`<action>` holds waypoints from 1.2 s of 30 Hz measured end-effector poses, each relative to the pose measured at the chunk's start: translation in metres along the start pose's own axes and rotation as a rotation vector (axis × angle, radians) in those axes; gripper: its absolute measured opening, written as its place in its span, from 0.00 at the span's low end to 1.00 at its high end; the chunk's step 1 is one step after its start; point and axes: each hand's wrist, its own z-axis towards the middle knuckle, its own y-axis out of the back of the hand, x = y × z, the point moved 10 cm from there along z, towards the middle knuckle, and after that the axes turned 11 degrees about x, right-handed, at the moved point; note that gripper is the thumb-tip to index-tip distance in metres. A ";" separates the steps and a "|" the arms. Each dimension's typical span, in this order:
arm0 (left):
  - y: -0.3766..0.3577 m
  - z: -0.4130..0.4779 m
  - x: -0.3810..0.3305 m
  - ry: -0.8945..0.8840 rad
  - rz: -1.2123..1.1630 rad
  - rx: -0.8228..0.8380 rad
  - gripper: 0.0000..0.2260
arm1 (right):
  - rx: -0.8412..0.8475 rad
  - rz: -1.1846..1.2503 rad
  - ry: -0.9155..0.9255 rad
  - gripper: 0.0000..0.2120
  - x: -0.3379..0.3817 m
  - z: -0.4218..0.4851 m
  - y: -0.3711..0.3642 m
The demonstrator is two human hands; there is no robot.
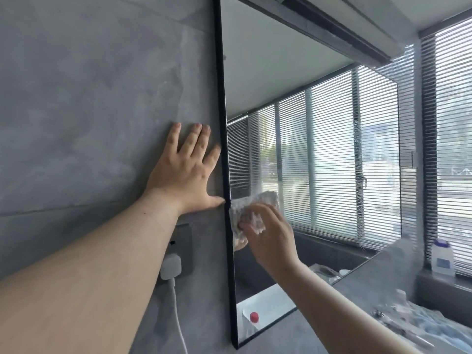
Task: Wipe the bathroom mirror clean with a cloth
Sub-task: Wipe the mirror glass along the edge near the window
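Bathroom wall, grey: left hand [185, 169] flat and open beside the mirror [319, 154] frame.
Right hand [269, 237] grips the cloth [251, 208] against the glass at its left edge; unwiped surface extends rightward and upward.

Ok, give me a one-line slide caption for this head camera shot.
Right hand presses a cloth to the mirror by its left edge, left hand flat on the grey wall.

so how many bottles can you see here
2. One white bottle stands on the window ledge at far right. A red-capped bottle shows only as a reflection low in the mirror. Others may be hidden outside the view.
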 end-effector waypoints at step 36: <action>-0.008 -0.014 -0.026 -0.083 0.069 -0.010 0.52 | 0.044 -0.041 -0.001 0.09 -0.040 -0.121 -0.058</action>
